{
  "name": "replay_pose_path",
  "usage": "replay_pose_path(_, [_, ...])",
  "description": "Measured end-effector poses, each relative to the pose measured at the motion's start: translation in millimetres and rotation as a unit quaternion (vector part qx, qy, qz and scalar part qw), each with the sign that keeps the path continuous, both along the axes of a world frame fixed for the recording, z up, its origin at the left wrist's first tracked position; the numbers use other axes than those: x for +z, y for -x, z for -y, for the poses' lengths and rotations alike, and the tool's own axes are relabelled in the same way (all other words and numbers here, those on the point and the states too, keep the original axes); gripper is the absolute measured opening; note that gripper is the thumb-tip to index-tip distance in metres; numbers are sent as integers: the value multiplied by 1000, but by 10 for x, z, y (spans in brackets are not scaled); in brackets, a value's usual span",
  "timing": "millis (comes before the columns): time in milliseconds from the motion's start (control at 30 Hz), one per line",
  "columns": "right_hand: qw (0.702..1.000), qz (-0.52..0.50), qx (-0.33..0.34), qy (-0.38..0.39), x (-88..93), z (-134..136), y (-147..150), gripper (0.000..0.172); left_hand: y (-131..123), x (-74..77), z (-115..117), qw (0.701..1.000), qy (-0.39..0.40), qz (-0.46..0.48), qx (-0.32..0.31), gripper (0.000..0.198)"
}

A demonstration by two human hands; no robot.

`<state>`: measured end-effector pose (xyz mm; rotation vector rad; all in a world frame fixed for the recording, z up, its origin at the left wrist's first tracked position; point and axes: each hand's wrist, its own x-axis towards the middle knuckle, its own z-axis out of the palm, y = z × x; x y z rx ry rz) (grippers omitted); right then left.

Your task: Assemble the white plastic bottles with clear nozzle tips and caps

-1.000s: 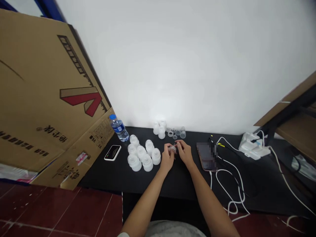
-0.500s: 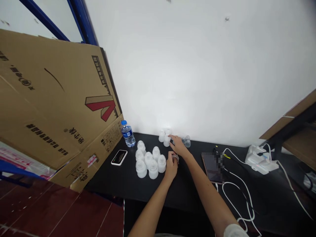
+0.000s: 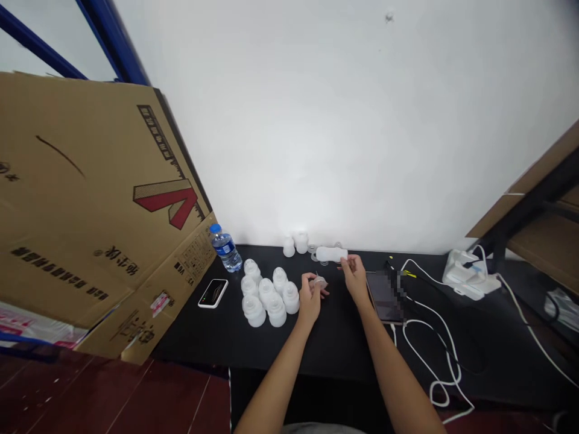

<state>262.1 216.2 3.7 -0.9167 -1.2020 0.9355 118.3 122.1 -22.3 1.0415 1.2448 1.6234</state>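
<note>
My right hand (image 3: 355, 278) grips the base end of a white plastic bottle (image 3: 332, 254), which is tipped on its side above the back of the table. In my left hand (image 3: 311, 298) is a small clear cap (image 3: 320, 282), fingers curled round it. Just left of that hand stands a cluster of several white bottles (image 3: 266, 293) with narrow necks. Two more white pieces (image 3: 295, 243) stand near the wall. Behind the held bottle, several clear caps (image 3: 312, 248) are partly hidden.
A water bottle (image 3: 226, 248) and a white-edged phone (image 3: 213, 293) are on the left of the black table (image 3: 335, 343). To the right lie a tablet (image 3: 385, 298), white cables (image 3: 434, 325) and a white power strip (image 3: 470, 274). A large cardboard box (image 3: 90, 211) leans at the left.
My right hand has taken a white bottle from the group by the wall and moved right with it, tipping it sideways. My left hand keeps the clear cap. The camera view has shifted slightly.
</note>
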Motion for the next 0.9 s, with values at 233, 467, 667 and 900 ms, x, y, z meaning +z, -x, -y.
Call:
replay_pose_path(233, [942,-282,24,182,-73,135,-179,44,35,-33,-27,998,-16,68,9,42])
replay_pose_path(467, [917,-208,173,293,-28,299,-13,40,89,-90,-25,998,-12,64,8,48])
replay_pose_path(667, [929,-117,258,237,122,461,-24,48,111,-111,-32,998,-16,62,16,49])
replay_pose_path(900, [955,99,248,133,-2,479,18,66,125,-107,-32,998,-19,64,8,56])
